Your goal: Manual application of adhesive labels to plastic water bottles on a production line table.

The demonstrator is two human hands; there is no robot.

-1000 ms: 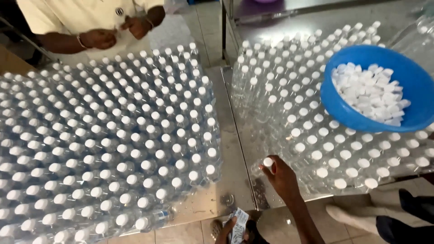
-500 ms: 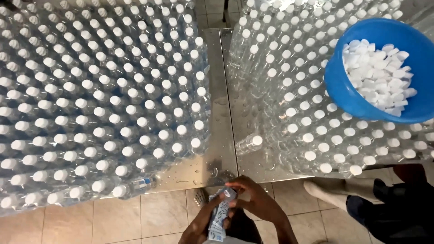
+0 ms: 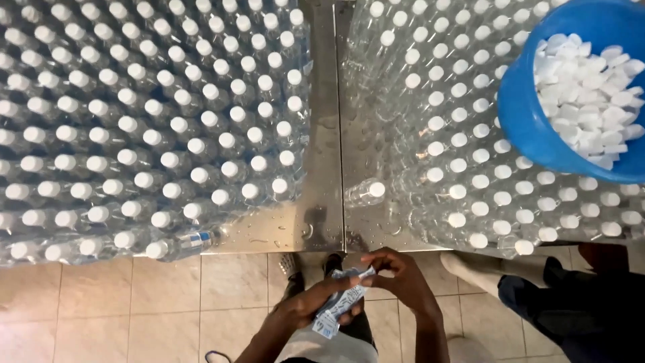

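Note:
My left hand (image 3: 306, 306) grips a stack of blue-and-white paper labels (image 3: 339, 306) low in front of me, over the tiled floor. My right hand (image 3: 396, 275) pinches the top of that stack with its fingertips. Just beyond my hands a single clear bottle with a white cap (image 3: 371, 191) stands apart at the near edge of the right steel table (image 3: 363, 228). Many capped clear bottles (image 3: 154, 121) crowd the left steel table (image 3: 295, 232).
A blue bowl (image 3: 521, 114) full of white caps rests on the capped bottles at the upper right. One bottle with a blue label (image 3: 191, 240) lies on the left table's near edge. Another person's legs and foot (image 3: 537, 286) are at the lower right.
My right hand left the lone bottle's cap and joined my left hand on the label stack. My view tilted down, so the tables slid upward and the far person left the frame.

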